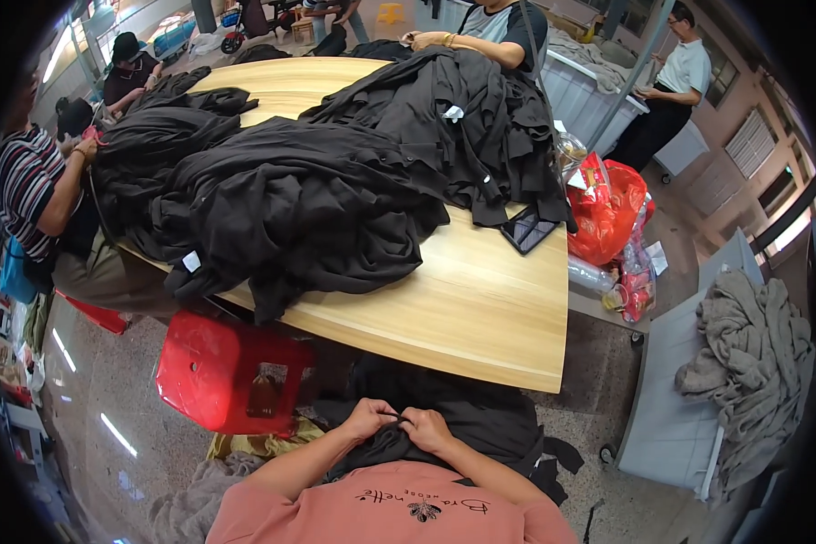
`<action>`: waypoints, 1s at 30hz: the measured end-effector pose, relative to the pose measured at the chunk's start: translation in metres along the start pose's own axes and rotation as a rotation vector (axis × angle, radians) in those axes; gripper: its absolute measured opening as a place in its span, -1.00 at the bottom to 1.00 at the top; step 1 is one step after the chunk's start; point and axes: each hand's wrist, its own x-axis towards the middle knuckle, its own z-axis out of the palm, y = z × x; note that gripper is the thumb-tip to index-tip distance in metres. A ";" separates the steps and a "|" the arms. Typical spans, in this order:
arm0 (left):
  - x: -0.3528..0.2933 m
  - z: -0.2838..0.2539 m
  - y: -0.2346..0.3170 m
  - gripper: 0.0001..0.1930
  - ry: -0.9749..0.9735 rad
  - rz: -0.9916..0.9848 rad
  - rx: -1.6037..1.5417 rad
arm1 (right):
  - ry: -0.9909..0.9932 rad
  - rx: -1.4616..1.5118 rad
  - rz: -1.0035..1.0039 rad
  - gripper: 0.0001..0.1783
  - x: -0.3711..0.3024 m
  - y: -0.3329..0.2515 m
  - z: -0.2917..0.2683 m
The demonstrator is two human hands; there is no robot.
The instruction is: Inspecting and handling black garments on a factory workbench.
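Pinching a fold of black garment (pixel 490 419), left hand (pixel 372 419) and right hand (pixel 423 429) are working close together, fingertips nearly touching, both closed on cloth. Garment is lying low, between the wearer's pink shirt (pixel 399 508) and the near edge of the table (pixel 480 313). Shirt front is carrying dark lettering (pixel 423 501), appearing upside down, with a leaf emblem (pixel 423 513) beside it. More black clothes (pixel 290 204) are covering much of the tabletop; white tags (pixel 191 262) are showing on them, any print too small to read. Phone (pixel 529 230) is lying near the table's right edge, red bag (pixel 612 204) bulging beyond. Red stool (pixel 208 372) is standing left of the hands. At right, a cart (pixel 666 399) is holding grey cloth (pixel 757 340). Person in stripes (pixel 32 186) is sitting at the table's left.
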 end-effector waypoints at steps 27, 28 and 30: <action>-0.005 -0.035 0.031 -0.92 0.001 0.189 0.565 | 0.339 -0.031 -0.058 -0.94 0.000 0.007 -0.005; -0.004 -0.041 0.031 -0.93 0.013 0.134 0.521 | 0.340 -0.042 -0.058 -0.93 0.000 0.008 -0.004; -0.006 -0.044 0.026 -0.94 -0.010 0.086 0.427 | 0.297 -0.119 -0.094 -0.93 0.000 0.009 0.000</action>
